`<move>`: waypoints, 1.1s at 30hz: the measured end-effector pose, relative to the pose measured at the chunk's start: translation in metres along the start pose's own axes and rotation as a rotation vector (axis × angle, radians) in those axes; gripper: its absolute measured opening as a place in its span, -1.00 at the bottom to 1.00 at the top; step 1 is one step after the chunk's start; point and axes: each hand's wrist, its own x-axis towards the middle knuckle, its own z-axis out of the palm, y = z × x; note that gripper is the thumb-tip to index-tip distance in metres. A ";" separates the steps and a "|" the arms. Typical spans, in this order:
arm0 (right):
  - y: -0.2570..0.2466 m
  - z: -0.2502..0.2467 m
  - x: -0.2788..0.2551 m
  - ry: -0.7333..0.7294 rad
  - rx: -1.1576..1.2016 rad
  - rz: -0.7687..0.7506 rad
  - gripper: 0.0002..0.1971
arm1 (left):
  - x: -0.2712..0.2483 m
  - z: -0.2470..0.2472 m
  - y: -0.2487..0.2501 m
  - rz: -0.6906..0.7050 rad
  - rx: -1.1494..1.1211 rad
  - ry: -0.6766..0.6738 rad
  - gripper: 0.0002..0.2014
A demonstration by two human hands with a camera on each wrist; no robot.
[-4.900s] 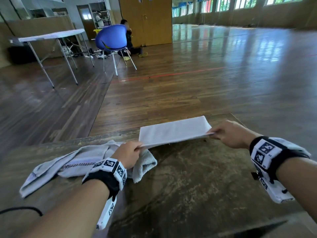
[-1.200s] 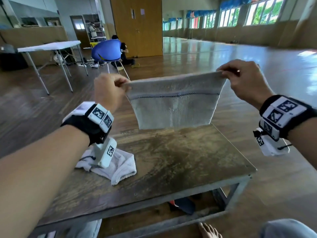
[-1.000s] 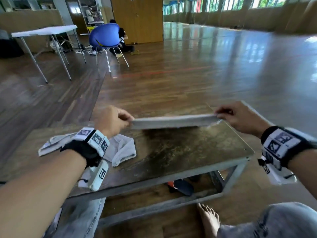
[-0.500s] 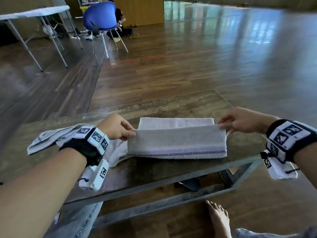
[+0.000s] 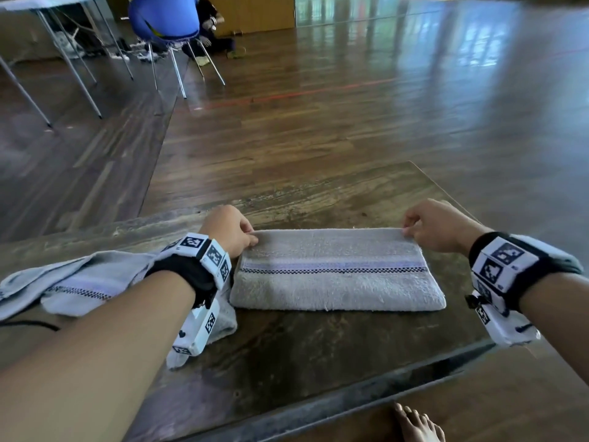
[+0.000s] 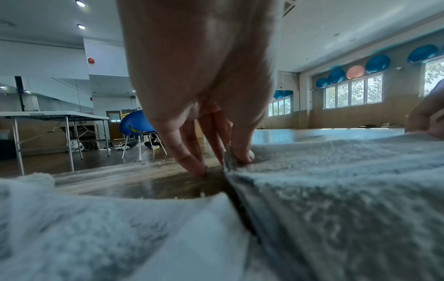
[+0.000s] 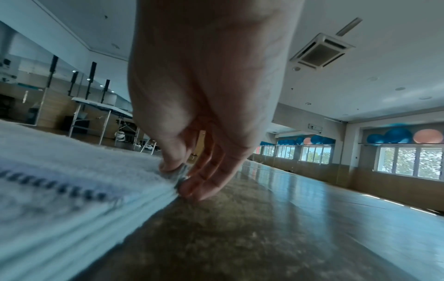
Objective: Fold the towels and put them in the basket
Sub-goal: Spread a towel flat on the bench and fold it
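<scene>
Bare foot (image 5: 417, 422) below table's near edge. Folded towel (image 5: 334, 275) flat on worn table (image 5: 318, 355), checkered stripe across top. Left hand (image 5: 228, 229) pinches its far left corner; right hand (image 5: 438, 224) pinches far right corner (thumb above, fingers beneath). Second towel (image 5: 83, 285) lies rumpled at left, under left forearm. Beyond: blue chair (image 5: 164, 17), folding table (image 5: 41, 1).

Nubby terry-cloth towel (image 5: 334, 282) — worn, matt wooden table (image 5: 318, 346) — glossy plank floor (image 5: 350, 122)
</scene>
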 end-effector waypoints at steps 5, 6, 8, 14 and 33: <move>0.001 -0.002 -0.006 0.013 0.024 -0.021 -0.80 | -0.001 0.000 -0.002 0.009 0.004 0.016 -0.90; 0.000 -0.004 -0.008 0.017 0.022 -0.023 -0.82 | -0.004 -0.002 0.000 0.020 0.000 0.025 -0.92; -0.005 -0.013 -0.011 0.050 0.015 -0.037 -0.83 | -0.010 -0.012 0.008 0.057 -0.005 0.064 -0.94; -0.028 -0.063 -0.028 0.352 0.099 -0.112 -0.95 | -0.029 -0.060 0.036 0.222 -0.120 0.352 -0.78; 0.018 0.024 -0.104 0.224 0.176 0.072 -0.69 | -0.103 0.028 -0.005 -0.104 -0.099 0.204 -0.66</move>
